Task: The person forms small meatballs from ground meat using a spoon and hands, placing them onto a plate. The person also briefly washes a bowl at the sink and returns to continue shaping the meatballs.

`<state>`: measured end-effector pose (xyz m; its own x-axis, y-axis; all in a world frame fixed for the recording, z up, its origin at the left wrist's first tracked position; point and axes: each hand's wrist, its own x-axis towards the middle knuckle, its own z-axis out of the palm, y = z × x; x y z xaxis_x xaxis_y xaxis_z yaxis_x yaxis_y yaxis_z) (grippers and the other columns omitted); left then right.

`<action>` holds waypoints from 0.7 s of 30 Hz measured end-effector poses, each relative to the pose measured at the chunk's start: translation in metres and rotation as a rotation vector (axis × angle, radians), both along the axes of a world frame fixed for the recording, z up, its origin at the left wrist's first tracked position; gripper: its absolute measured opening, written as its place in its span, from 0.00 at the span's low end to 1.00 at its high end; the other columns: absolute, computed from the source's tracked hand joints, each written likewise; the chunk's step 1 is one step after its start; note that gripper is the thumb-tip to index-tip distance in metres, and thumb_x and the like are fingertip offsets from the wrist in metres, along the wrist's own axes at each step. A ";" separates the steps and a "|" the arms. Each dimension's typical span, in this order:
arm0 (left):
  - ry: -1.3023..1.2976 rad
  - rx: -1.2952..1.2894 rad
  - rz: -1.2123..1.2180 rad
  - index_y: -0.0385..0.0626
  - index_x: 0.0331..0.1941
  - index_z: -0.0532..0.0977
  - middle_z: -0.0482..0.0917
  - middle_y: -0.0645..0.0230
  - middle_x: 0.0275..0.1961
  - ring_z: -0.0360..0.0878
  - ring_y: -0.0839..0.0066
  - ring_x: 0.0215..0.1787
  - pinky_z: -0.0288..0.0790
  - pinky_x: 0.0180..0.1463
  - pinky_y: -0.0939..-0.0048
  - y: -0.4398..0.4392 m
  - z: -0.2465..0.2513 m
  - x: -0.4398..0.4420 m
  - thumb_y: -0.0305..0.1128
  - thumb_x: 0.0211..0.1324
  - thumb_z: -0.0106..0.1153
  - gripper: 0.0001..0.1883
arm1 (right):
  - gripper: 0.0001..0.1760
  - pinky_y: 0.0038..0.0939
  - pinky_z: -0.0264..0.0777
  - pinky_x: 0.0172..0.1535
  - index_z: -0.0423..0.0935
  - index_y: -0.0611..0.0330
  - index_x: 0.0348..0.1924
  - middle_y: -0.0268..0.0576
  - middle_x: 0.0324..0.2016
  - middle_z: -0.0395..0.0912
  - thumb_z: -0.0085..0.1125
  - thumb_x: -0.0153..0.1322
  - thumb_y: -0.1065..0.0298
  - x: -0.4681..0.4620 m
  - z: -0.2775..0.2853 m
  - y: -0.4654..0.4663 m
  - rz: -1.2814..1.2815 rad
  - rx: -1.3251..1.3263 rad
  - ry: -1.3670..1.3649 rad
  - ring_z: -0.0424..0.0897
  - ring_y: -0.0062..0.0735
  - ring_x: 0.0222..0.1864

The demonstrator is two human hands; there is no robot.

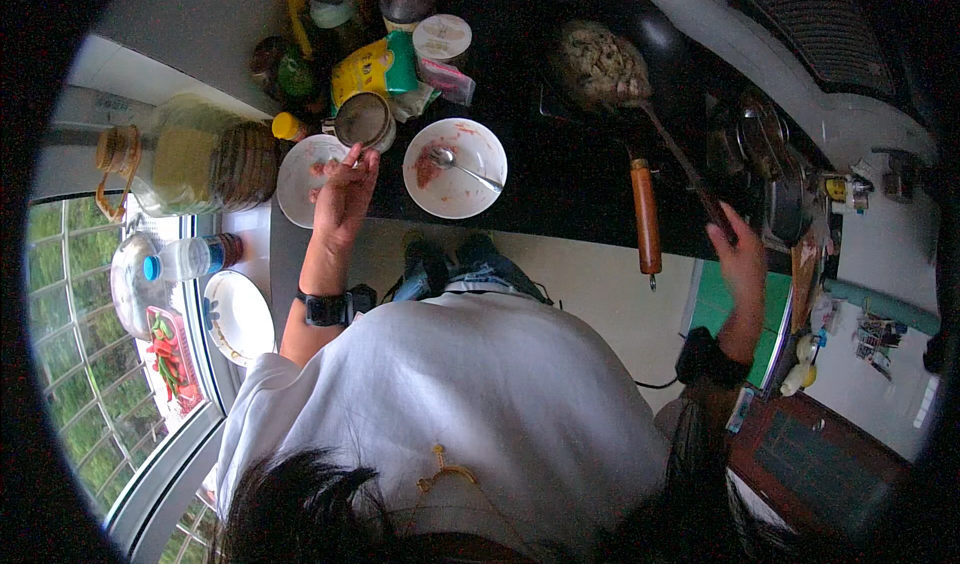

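My right hand (pixel 739 252) grips the dark handle of a spatula (pixel 679 147), and is somewhat blurred. The spatula's far end rests at a heap of sliced, pale brown food (pixel 604 61) in a black wok (pixel 660 35). The wok's wooden handle (pixel 645 215) points towards me, untouched. My left hand (pixel 346 196) is over the counter, fingers apart, fingertips at the side of a round jar (pixel 365 121); contact is unclear. Beside it, a white bowl (pixel 300 192) holds bits of pinkish food. Another white bowl (pixel 480 147) has reddish residue and a metal spoon (pixel 472 171) inside.
Behind the jar stand a yellow-green packet (pixel 371 68), a lidded tub (pixel 442 36) and a red-capped bottle (pixel 405 1). Left are a large glass jar (pixel 217 159), a water bottle (pixel 191 258) and a white basin (pixel 238 316) by the window. Glass-lidded pots (pixel 784 181) stand right.
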<state>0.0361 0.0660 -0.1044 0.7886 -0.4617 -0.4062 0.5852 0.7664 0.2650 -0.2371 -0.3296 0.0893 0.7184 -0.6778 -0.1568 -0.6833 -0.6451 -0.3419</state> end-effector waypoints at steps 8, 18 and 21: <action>-0.140 0.163 -0.220 0.42 0.44 0.67 0.74 0.66 0.36 0.72 0.79 0.34 0.70 0.38 0.83 -0.002 0.024 -0.007 0.33 0.60 0.43 0.11 | 0.24 0.32 0.65 0.47 0.66 0.54 0.53 0.47 0.43 0.73 0.53 0.65 0.57 0.075 -0.060 -0.005 0.011 0.001 -0.287 0.73 0.39 0.44; 0.068 0.190 -0.097 0.48 0.21 0.67 0.72 0.72 0.26 0.65 0.83 0.22 0.63 0.24 0.85 -0.006 0.021 -0.009 0.42 0.60 0.44 0.15 | 0.25 0.33 0.66 0.45 0.67 0.54 0.53 0.49 0.41 0.74 0.53 0.65 0.55 0.041 -0.037 0.004 -0.052 -0.021 -0.121 0.74 0.40 0.42; 0.037 0.138 -0.123 0.50 0.18 0.65 0.71 0.73 0.22 0.62 0.85 0.19 0.57 0.19 0.87 -0.002 0.020 -0.008 0.44 0.59 0.44 0.17 | 0.23 0.28 0.65 0.44 0.66 0.54 0.53 0.43 0.40 0.75 0.52 0.66 0.58 0.002 -0.007 0.014 -0.100 -0.051 -0.109 0.74 0.30 0.41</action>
<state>0.0286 0.0639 -0.0844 0.7134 -0.4912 -0.4998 0.6832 0.6464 0.3398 -0.2348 -0.3151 0.0827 0.6581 -0.7516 -0.0453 -0.7054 -0.5944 -0.3861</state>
